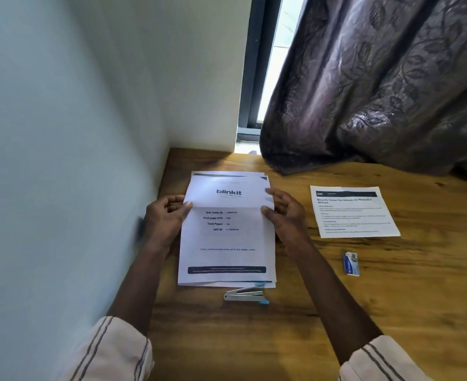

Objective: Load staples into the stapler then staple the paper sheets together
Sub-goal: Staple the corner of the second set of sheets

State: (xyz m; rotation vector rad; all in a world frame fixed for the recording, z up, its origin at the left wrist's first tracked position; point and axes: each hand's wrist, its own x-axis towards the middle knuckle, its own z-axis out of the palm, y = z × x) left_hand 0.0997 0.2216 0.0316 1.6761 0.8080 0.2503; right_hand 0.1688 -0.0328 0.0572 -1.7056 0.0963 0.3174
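A stack of white paper sheets (227,243) with "blinkit" printed on top lies on the wooden table (391,312). My left hand (163,218) grips the stack's left edge, thumb on top. At the right edge, my right hand (284,213) touches the stack with its fingers spread. A small silver stapler (245,294) with a blue tip lies on the table just below the stack's near edge, untouched. A small blue-and-white staple box (351,263) rests on the table to the right.
A separate printed sheet (354,213) lies at the right, beyond the staple box. A white wall (62,160) borders the table on the left. A dark patterned curtain (378,92) hangs onto the table's far right.
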